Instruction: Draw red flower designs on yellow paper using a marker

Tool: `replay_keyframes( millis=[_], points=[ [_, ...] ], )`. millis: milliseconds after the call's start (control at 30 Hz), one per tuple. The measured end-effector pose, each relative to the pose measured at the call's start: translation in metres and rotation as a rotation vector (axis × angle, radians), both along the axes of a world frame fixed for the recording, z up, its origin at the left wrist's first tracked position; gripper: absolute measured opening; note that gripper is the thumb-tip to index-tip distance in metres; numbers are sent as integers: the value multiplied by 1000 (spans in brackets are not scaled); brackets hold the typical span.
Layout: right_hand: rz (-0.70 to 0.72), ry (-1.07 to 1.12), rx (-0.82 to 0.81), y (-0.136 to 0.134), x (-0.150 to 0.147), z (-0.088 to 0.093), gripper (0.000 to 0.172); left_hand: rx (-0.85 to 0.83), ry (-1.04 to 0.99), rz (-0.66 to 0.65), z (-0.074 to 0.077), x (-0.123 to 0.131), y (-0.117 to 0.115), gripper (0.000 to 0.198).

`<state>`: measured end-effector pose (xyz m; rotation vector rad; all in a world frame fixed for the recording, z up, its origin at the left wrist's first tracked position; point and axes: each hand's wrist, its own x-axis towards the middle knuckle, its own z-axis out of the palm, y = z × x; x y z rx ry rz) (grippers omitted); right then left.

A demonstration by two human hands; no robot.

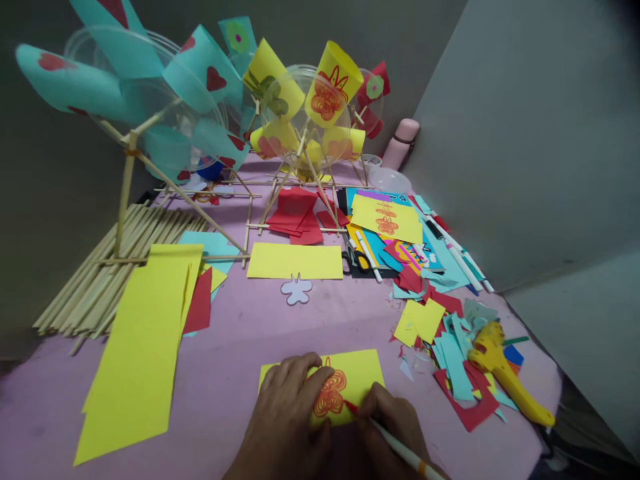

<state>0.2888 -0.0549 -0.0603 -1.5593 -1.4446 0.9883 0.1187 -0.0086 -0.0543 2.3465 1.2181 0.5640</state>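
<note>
A small yellow paper [357, 375] with an orange scribbled flower drawing [331, 393] lies on the pink table [250, 333] at the near edge. My left hand [287, 417] lies flat on the paper's left part, fingers stretched out beside the drawing. My right hand [390, 423] is closed around a white marker pen [400, 450], whose red tip touches the paper just right of the flower.
Paper windmill models on stick frames [200, 133] stand at the back. Large yellow sheets [145, 353], a bundle of sticks [95, 273], a white flower template [297, 290], scissors [353, 260], markers [460, 257], paper scraps [450, 347] and a yellow glue gun [505, 373] surround me.
</note>
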Motion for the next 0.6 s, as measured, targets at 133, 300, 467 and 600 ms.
replay_keyframes(
  millis=[133,300,467,600],
  points=[
    [-64,32,1,2,-2,0,16,31,9,-4,-3,0,-1,58],
    [-95,-68,-13,7,-6,0,16,84,13,13,-6,0,0,58],
    [-65,-162,-35,12,-8,-1,12,113,5,-9,-7,0,2,58],
    [-20,-173,-25,13,-6,-1,13,125,-16,-7,-9,0,2,54]
  ],
)
